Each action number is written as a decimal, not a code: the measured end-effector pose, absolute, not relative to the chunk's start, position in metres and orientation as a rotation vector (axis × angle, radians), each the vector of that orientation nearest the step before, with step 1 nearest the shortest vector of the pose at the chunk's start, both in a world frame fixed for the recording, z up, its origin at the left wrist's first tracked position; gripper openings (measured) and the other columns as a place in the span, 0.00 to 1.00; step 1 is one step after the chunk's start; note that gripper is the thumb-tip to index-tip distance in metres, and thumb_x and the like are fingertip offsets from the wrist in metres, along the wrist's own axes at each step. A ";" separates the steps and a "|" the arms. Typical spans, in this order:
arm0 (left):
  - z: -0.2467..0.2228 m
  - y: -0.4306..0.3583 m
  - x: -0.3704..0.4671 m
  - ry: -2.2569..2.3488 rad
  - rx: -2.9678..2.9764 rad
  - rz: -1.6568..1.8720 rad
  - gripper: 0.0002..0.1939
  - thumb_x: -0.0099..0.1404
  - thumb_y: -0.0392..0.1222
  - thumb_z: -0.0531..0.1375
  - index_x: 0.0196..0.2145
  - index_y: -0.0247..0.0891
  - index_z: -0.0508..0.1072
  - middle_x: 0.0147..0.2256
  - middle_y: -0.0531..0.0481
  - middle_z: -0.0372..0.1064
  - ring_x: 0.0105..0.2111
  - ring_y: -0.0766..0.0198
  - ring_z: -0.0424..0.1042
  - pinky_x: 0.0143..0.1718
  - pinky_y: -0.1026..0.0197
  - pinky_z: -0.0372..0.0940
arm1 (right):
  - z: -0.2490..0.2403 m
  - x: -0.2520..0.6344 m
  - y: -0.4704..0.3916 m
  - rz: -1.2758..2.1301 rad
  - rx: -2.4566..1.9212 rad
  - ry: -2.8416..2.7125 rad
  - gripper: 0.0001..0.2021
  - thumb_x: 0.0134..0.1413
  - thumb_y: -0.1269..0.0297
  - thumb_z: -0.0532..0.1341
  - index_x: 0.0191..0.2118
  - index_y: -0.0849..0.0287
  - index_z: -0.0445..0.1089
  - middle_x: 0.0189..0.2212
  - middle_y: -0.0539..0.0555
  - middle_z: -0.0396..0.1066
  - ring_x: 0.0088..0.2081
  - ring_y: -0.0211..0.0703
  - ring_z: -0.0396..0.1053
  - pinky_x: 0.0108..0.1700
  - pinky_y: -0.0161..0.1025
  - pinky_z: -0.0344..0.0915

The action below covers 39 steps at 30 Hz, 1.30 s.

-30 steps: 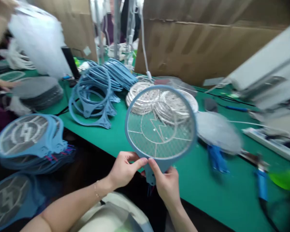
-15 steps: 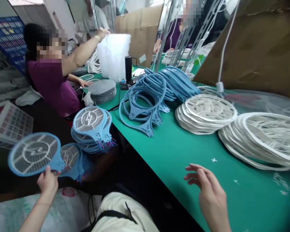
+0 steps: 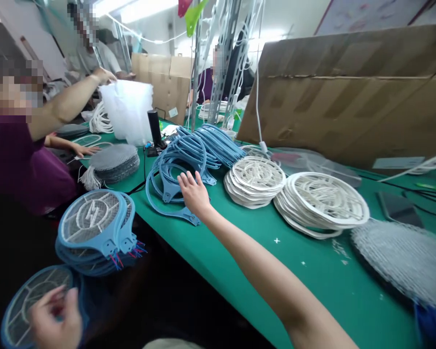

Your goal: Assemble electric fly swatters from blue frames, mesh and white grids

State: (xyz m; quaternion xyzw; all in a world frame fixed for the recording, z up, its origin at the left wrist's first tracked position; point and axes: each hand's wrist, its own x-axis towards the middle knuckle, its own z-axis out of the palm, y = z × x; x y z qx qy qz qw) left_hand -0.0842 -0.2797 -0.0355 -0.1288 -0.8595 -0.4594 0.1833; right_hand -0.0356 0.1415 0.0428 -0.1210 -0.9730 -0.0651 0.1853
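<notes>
Right hand [image 3: 194, 192] stretched out over the front edge of the green-covered table [image 3: 312, 271], fingers spread and loose, palm down on the pile of empty blue plastic racket frames [image 3: 178, 167], nothing gripped. That pile sits near the table's front edge, fanning back toward the far side. Left hand [image 3: 56, 322] low off the table, blurred, fingers loose on the finished blue round mesh racket head [image 3: 18, 310] at bottom left; whether it is actually gripping it cannot be told. Just above it a stack of finished blue mesh racket heads [image 3: 94, 228] with red and blue wires sticking out. Right of the frames, 2 stacks of white round grids [image 3: 256, 179], [image 3: 323, 201] mid-table. Grey mesh discs [image 3: 114, 160] toward the table's left end, where a person in a purple top [image 3: 18, 160] handles a white translucent bag [image 3: 127, 111].
</notes>
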 end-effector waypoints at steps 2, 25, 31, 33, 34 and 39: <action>-0.018 -0.218 -0.066 -2.112 -1.020 -1.051 0.08 0.59 0.40 0.65 0.38 0.44 0.74 0.34 0.49 0.72 0.32 0.54 0.73 0.37 0.51 0.70 | 0.049 -0.051 0.153 -0.268 -0.340 -2.813 0.18 0.59 0.82 0.53 0.47 0.67 0.77 0.42 0.64 0.76 0.51 0.54 0.69 0.68 0.58 0.51; 0.034 0.001 -0.068 -2.304 -1.720 -1.187 0.38 0.63 0.48 0.51 0.70 0.62 0.51 0.50 0.50 0.66 0.53 0.38 0.67 0.57 0.34 0.61 | 0.074 0.248 0.103 -0.148 -0.159 -3.649 0.11 0.38 0.58 0.71 0.20 0.57 0.71 0.15 0.50 0.66 0.20 0.38 0.58 0.36 0.44 0.58; 0.014 -0.027 0.009 -2.204 -2.309 -0.763 0.33 0.69 0.54 0.53 0.69 0.65 0.49 0.58 0.55 0.69 0.59 0.41 0.67 0.58 0.37 0.64 | 0.039 0.277 0.143 0.254 -0.492 -3.079 0.11 0.53 0.58 0.63 0.36 0.59 0.76 0.36 0.55 0.76 0.38 0.45 0.71 0.42 0.40 0.66; 0.000 -0.025 0.029 -2.156 -2.475 -0.562 0.31 0.69 0.57 0.54 0.68 0.61 0.55 0.55 0.51 0.73 0.56 0.44 0.71 0.53 0.43 0.69 | 0.040 0.310 0.181 0.205 -1.139 -2.654 0.16 0.61 0.60 0.56 0.50 0.61 0.73 0.46 0.60 0.75 0.46 0.47 0.72 0.47 0.40 0.67; -0.006 -0.022 0.035 -2.136 -2.533 -0.490 0.30 0.69 0.58 0.54 0.67 0.60 0.59 0.53 0.51 0.75 0.54 0.45 0.73 0.51 0.45 0.72 | 0.039 0.328 0.201 0.118 -1.496 -2.424 0.21 0.63 0.59 0.55 0.58 0.64 0.69 0.53 0.64 0.72 0.53 0.50 0.70 0.53 0.42 0.66; -0.010 -0.015 0.040 -2.088 -2.569 -0.498 0.29 0.68 0.57 0.56 0.66 0.57 0.63 0.57 0.48 0.71 0.53 0.47 0.74 0.43 0.54 0.76 | 0.022 0.395 0.266 0.164 -2.327 -2.137 0.54 0.58 0.36 0.56 0.71 0.81 0.40 0.58 0.78 0.65 0.63 0.66 0.60 0.67 0.58 0.42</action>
